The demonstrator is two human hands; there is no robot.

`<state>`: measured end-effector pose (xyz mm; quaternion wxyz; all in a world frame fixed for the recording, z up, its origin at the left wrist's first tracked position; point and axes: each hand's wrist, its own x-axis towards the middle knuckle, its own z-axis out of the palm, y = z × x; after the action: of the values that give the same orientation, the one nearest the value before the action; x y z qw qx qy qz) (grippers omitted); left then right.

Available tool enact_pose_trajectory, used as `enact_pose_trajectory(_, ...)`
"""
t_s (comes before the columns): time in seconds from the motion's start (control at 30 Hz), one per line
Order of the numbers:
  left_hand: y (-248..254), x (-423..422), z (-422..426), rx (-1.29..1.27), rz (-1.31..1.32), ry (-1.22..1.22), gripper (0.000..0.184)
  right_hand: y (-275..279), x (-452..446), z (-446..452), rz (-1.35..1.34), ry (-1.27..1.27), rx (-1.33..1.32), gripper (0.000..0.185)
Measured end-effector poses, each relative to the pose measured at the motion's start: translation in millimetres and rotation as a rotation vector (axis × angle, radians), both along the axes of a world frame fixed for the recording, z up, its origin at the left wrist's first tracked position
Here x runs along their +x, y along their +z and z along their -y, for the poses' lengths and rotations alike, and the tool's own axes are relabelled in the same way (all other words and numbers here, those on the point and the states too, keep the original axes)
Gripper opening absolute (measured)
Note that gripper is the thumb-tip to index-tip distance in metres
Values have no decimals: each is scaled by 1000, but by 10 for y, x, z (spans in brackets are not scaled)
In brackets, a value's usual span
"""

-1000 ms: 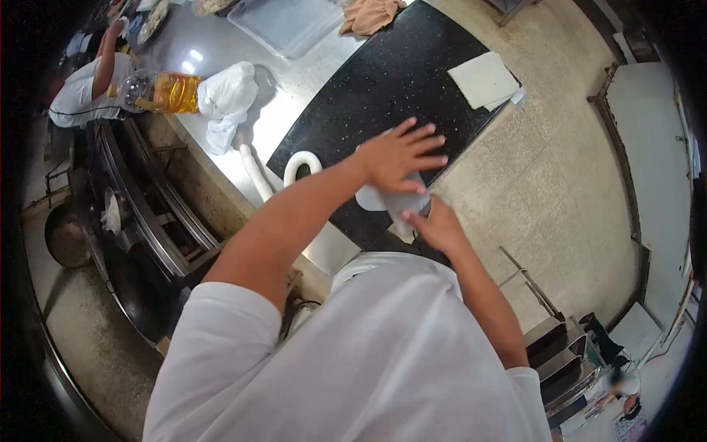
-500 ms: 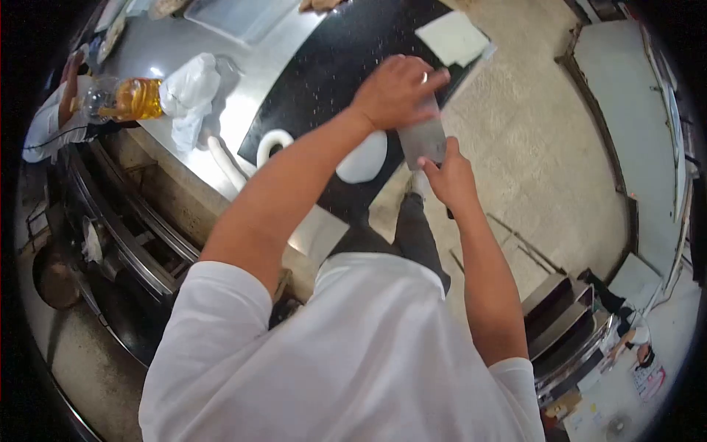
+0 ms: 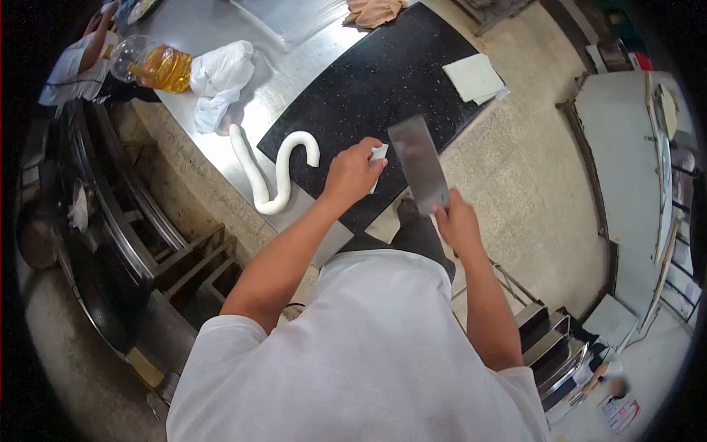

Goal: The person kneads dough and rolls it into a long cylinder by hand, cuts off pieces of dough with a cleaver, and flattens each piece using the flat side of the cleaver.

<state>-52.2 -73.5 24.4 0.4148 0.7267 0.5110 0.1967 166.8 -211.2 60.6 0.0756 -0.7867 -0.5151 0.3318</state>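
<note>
My left hand (image 3: 354, 171) is closed on a thin white piece (image 3: 378, 153) over the near part of the black speckled board (image 3: 375, 81). In my right hand (image 3: 459, 223) is the handle of a wide metal cleaver (image 3: 418, 163), its blade raised over the board's right edge. A long white dough rope (image 3: 280, 177) lies curved to the left of my left hand, partly on the board and partly on the steel table. White sheets (image 3: 473, 78) rest at the board's far right corner.
On the steel table (image 3: 287, 74) are a white plastic bag (image 3: 223, 76), a bottle of yellow oil (image 3: 163, 68) and a brown cloth (image 3: 373, 12). One person (image 3: 79, 65) is at the upper left, another (image 3: 600, 377) at the lower right. Metal stoves stand left.
The round white piece on the board is now gathered in my left hand, which has moved off the blade and back toward me. The cleaver is still in my right hand. The view has shifted.
</note>
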Motion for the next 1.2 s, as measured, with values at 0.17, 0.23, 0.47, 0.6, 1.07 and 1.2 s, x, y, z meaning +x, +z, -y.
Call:
enact_pose_trajectory(0.17,-13,-46,221,130,179,108,27,-288,-238,-643,-134,279,-50,37)
enact_pose_trajectory(0.23,65,-144,387,5,160,182,26,-277,-177,-629,-220,367,-81,37)
enact_pose_trajectory(0.47,337,539,-177,-126,298,347,29,-230,876,-748,-372,611,-171,34)
enact_pose_trajectory(0.6,301,1191,-1274,-110,450,422,35,-100,1565,-800,-341,443,-180,28)
enact_pose_trajectory(1.07,23,101,244,397,-319,650,38,-634,1460,-1394,-1108,-598,142,21)
enact_pose_trajectory(1.2,-193,-459,432,377,-274,809,38,-488,1066,-1124,-1066,-704,72,17)
